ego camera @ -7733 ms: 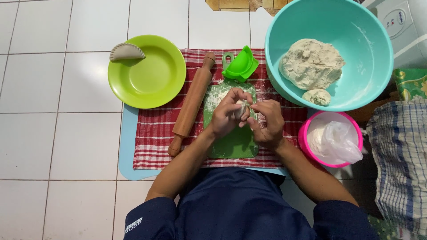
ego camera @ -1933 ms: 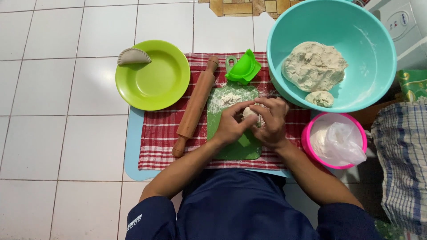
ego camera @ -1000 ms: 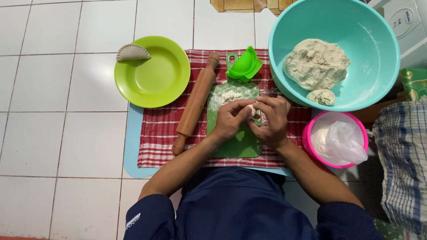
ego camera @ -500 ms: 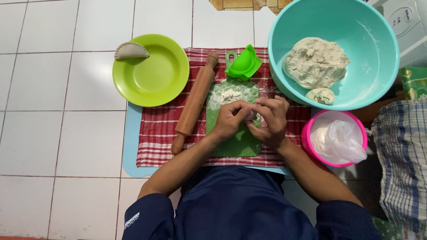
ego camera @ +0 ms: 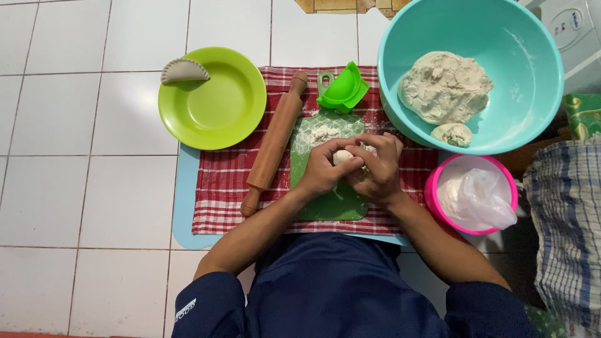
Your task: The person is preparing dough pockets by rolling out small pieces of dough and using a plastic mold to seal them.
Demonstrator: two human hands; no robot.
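Head view: left hand [ego camera: 319, 172] & right hand [ego camera: 379, 169] are cupping a small pale dough ball [ego camera: 342, 156], fingers clenched round it, over the floured green plastic cutting board [ego camera: 328, 203]. Judging: rolling w/ light, even pressure is keeping it round.

1. One view only, a head-worn camera that looks straight down from above the person's lap.
2. The top of the frame faces away from the body: the bowl [ego camera: 469, 75] sits top right, the plate [ego camera: 216, 109] top left, the dark shirt fills the bottom edge.
3. It stands fairly near; both hands meet over the board [ego camera: 328, 181] at centre, forearms in full view.
4. White floor tiles fill the left side.
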